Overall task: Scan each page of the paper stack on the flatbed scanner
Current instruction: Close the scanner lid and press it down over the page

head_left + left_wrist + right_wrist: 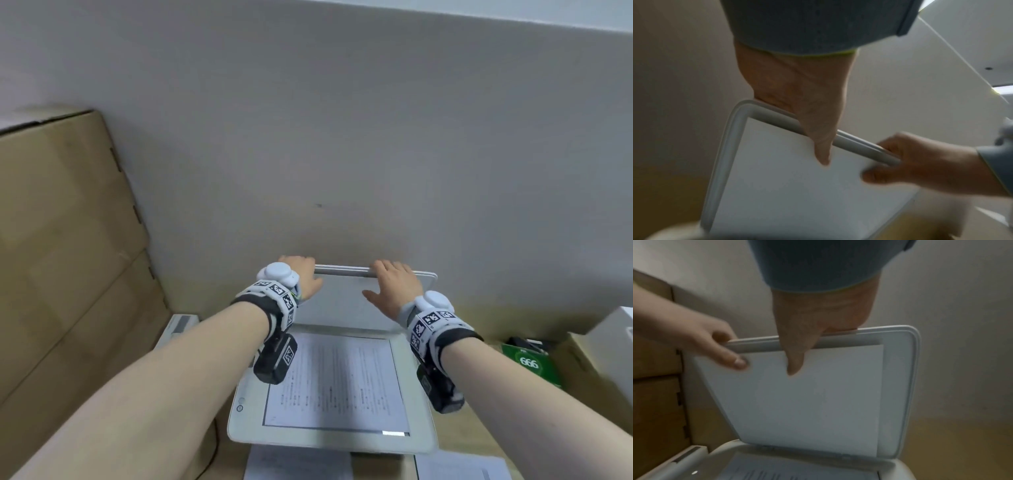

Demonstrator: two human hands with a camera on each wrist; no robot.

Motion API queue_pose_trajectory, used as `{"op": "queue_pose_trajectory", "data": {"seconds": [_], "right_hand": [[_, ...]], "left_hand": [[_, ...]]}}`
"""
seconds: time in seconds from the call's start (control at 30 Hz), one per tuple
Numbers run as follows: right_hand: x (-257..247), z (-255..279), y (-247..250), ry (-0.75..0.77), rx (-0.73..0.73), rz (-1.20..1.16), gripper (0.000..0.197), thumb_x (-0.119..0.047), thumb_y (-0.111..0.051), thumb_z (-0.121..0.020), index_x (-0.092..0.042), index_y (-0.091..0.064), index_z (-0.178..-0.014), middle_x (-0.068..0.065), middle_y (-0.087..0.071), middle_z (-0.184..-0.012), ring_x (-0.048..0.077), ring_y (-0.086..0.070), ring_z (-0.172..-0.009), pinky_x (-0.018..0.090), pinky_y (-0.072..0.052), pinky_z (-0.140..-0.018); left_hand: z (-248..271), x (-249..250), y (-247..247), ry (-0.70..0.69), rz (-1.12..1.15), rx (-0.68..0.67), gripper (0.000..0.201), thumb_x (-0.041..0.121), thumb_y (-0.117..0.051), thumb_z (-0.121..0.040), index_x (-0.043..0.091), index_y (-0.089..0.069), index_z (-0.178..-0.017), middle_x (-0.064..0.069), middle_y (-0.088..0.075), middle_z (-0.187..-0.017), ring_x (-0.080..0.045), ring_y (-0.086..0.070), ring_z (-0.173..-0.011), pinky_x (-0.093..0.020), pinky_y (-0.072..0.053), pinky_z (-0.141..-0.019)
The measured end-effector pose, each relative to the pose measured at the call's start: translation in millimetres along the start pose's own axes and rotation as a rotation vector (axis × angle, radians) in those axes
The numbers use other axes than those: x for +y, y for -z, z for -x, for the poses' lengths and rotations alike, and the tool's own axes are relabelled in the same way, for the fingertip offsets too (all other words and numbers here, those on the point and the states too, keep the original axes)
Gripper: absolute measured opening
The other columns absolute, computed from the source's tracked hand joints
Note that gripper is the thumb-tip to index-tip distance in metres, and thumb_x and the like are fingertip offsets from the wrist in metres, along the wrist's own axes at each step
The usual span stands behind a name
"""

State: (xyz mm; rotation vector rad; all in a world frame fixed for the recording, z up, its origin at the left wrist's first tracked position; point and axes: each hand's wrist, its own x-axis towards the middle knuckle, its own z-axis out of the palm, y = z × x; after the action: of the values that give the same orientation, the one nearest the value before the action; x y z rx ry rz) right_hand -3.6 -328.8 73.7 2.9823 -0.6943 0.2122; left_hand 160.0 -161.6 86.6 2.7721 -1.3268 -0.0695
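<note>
The white flatbed scanner [239, 421] stands with its lid [342, 298] raised almost upright against the wall. A printed page [335, 377] lies on the glass. My left hand [301, 274] grips the lid's top edge near its left corner, fingers over the back and thumb on the white inner face. My right hand [394, 281] grips the same edge further right. The left wrist view has the left hand [797, 97] on the lid [787, 186] and the right hand [920, 162] beside it. In the right wrist view the right hand [818, 321] holds the lid [818, 402].
Stacked cardboard boxes [61, 257] rise at the left, close to the scanner. A green box [531, 363] and a white box [613, 339] sit at the right. Loose sheets [298, 462] lie in front of the scanner, with another sheet [462, 469] to the right.
</note>
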Motion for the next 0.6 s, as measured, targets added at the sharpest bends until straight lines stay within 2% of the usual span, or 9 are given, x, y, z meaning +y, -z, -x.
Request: {"op": "queue_pose_trajectory", "data": {"seconds": [0.07, 0.1, 0.17, 0.23, 0.33, 0.4, 0.47, 0.53, 0.6], "right_hand": [[-8.3, 5.0, 8.9, -0.055, -0.112, -0.036, 0.032, -0.055, -0.059, -0.090, -0.025, -0.059, -0.099, 0.001, -0.066, -0.099, 0.026, -0.062, -0.091, 0.031, -0.042, -0.072], [-13.2, 13.4, 10.0, -0.071, -0.199, -0.058, 0.032, -0.057, -0.060, -0.089, -0.025, -0.061, -0.092, 0.000, -0.066, -0.091, 0.026, -0.062, -0.085, 0.029, -0.041, -0.067], [-22.4, 22.9, 8.3, -0.063, -0.309, -0.053, 0.032, -0.055, -0.062, -0.087, -0.023, -0.062, -0.087, 0.001, -0.065, -0.087, 0.026, -0.063, -0.082, 0.028, -0.042, -0.065], [-26.4, 41.3, -0.1, -0.055, -0.372, -0.053, 0.028, -0.051, -0.062, -0.087, -0.023, -0.065, -0.091, 0.001, -0.066, -0.089, 0.027, -0.064, -0.084, 0.030, -0.047, -0.068], [-27.6, 69.5, -21.7, -0.007, -0.407, -0.090, 0.032, -0.050, -0.061, -0.086, -0.025, -0.066, -0.105, -0.001, -0.068, -0.098, 0.028, -0.064, -0.093, 0.034, -0.053, -0.078], [-32.7, 89.3, -45.1, 0.064, -0.506, -0.147, 0.037, -0.052, -0.062, -0.083, -0.020, -0.057, -0.100, 0.002, -0.064, -0.100, 0.029, -0.060, -0.093, 0.037, -0.049, -0.078], [-37.6, 110.0, -67.0, 0.105, -0.581, -0.198, 0.053, -0.056, -0.066, -0.078, -0.018, -0.051, -0.113, 0.003, -0.056, -0.114, 0.028, -0.055, -0.105, 0.042, -0.048, -0.087], [-40.9, 127.9, -86.0, 0.102, -0.613, -0.201, 0.080, -0.060, -0.071, -0.073, -0.019, -0.041, -0.135, 0.002, -0.045, -0.137, 0.027, -0.045, -0.124, 0.047, -0.043, -0.100], [-44.3, 141.3, -98.5, 0.091, -0.575, -0.174, 0.095, -0.061, -0.074, -0.071, -0.020, -0.032, -0.145, 0.001, -0.034, -0.149, 0.026, -0.035, -0.136, 0.047, -0.040, -0.107]], "left_hand": [[9.9, -2.0, -0.1, -0.004, -0.014, -0.121, 0.043, 0.063, -0.047, -0.083, 0.020, -0.053, -0.076, -0.003, -0.062, -0.080, -0.027, -0.058, -0.070, -0.031, -0.047, -0.066], [20.0, -0.4, -3.2, -0.011, -0.021, -0.181, 0.047, 0.064, -0.051, -0.082, 0.018, -0.053, -0.072, -0.003, -0.061, -0.076, -0.026, -0.058, -0.067, -0.029, -0.044, -0.062], [34.7, 5.7, -7.8, -0.017, -0.049, -0.225, 0.045, 0.057, -0.056, -0.083, 0.013, -0.054, -0.069, -0.004, -0.060, -0.074, -0.025, -0.054, -0.065, -0.026, -0.038, -0.058], [51.2, 17.2, -22.3, -0.064, -0.054, -0.260, 0.032, 0.043, -0.054, -0.088, 0.012, -0.058, -0.078, -0.007, -0.060, -0.081, -0.026, -0.054, -0.071, -0.026, -0.036, -0.061], [68.9, 23.4, -51.4, -0.185, -0.025, -0.378, 0.030, 0.034, -0.048, -0.093, 0.011, -0.060, -0.108, -0.011, -0.065, -0.112, -0.031, -0.060, -0.100, -0.032, -0.043, -0.075], [83.7, 14.9, -80.8, -0.217, 0.067, -0.469, 0.051, 0.048, -0.050, -0.093, 0.012, -0.050, -0.129, -0.013, -0.055, -0.133, -0.033, -0.053, -0.118, -0.036, -0.043, -0.092], [100.8, 7.0, -111.2, -0.216, 0.064, -0.530, 0.086, 0.066, -0.054, -0.086, 0.015, -0.028, -0.150, -0.014, -0.030, -0.155, -0.033, -0.034, -0.139, -0.041, -0.030, -0.113], [117.7, 3.8, -137.1, -0.225, 0.039, -0.542, 0.107, 0.074, -0.056, -0.080, 0.018, -0.006, -0.157, -0.010, -0.004, -0.164, -0.030, -0.007, -0.150, -0.044, -0.013, -0.120], [131.9, 1.9, -157.1, -0.238, 0.020, -0.474, 0.112, 0.077, -0.056, -0.077, 0.021, 0.001, -0.157, -0.008, 0.006, -0.164, -0.028, 0.004, -0.151, -0.045, -0.007, -0.121]]}}
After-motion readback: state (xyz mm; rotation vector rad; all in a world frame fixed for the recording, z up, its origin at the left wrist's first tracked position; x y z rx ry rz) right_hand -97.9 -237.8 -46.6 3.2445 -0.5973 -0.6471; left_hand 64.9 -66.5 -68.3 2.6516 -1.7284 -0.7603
